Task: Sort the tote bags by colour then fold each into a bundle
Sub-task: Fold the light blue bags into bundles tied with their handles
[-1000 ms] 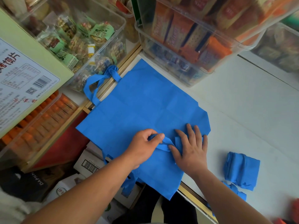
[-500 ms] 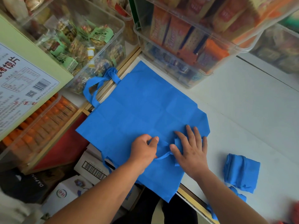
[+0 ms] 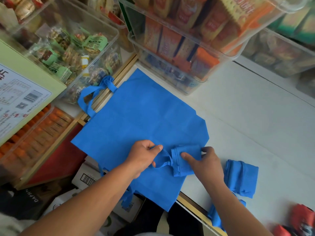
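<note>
A flat blue tote bag lies spread on the white counter, its handles trailing off the far left corner. On top of it sits a small folded blue bundle. My right hand presses and grips this bundle with forefinger and thumb. My left hand pinches the bundle's blue handle strap, pulled out to the left. A second folded blue bundle rests on the counter to the right. Red fabric shows at the bottom right corner.
Clear plastic bins of snack packets and orange boxes crowd the back edge of the counter. A green carton juts in at left. Cardboard boxes stand below the counter's front edge.
The small bundle has emerged from under my right hand, which shifted right onto it. My left hand has drawn the strap out to the left.
</note>
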{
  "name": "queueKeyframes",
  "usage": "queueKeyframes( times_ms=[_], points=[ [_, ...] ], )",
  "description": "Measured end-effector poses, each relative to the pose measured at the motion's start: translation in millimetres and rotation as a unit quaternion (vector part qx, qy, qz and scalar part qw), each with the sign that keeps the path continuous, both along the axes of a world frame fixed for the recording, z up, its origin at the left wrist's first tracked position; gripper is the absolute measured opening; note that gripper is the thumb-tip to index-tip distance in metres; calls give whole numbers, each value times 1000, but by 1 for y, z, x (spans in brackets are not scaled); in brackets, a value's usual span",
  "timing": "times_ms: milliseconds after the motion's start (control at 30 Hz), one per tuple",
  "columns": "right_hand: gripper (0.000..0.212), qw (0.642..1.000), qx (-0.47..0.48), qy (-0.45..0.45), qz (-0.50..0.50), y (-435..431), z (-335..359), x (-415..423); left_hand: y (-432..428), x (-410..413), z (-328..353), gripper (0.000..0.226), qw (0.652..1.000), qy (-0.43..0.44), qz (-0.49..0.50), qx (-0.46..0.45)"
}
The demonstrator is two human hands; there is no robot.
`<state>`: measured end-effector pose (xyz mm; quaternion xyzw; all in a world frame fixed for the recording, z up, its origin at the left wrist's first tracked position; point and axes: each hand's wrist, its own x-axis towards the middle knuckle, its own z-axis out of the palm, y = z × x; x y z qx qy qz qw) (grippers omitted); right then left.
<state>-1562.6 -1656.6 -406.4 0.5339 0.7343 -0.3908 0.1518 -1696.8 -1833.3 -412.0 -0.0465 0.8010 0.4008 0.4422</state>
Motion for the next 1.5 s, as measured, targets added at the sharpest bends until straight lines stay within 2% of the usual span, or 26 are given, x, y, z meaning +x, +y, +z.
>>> queueKeyframes(
  times_ms=[133,267,333,433,500,567,733,867,1033,1100,1233,1300,1367,1433,1500],
  points=[
    [51,999,-18,43,-24,2,9,-9,7,-3,10,45,1000,18,7,-10],
    [23,974,-95,201,-31,1,44,-7,17,-7,25,39,1000,23,-6,-9],
    [23,958,-104,266,-7,5,70,3,24,-8,38,33,1000,18,-22,-12],
    [30,941,-52,308,128,13,114,23,42,-3,65,31,997,-20,-75,-7],
    [31,908,39,315,273,17,137,38,58,6,85,30,992,-36,-121,11],
    [29,878,96,323,340,24,150,51,76,17,107,25,985,-36,-168,29],
    [27,892,179,328,254,55,165,85,113,40,171,22,969,-82,-215,88],
    [31,883,230,335,235,59,170,113,137,74,204,21,964,-62,-228,120],
    [30,882,227,354,213,70,179,148,160,118,237,39,962,-62,-234,129],
    [31,887,200,378,175,78,181,163,164,135,244,41,956,-72,-241,148],
    [36,882,175,425,105,89,185,193,172,162,244,23,963,-111,-127,211],
    [41,893,148,418,83,90,190,203,178,172,239,16,968,-108,-90,210],
    [45,900,140,401,99,89,193,211,184,176,234,6,977,-81,-70,184],
    [47,892,165,394,152,90,196,221,188,173,234,6,982,-81,-67,155],
    [47,886,166,386,195,96,199,228,190,170,237,8,980,-88,-117,136]
  ],
)
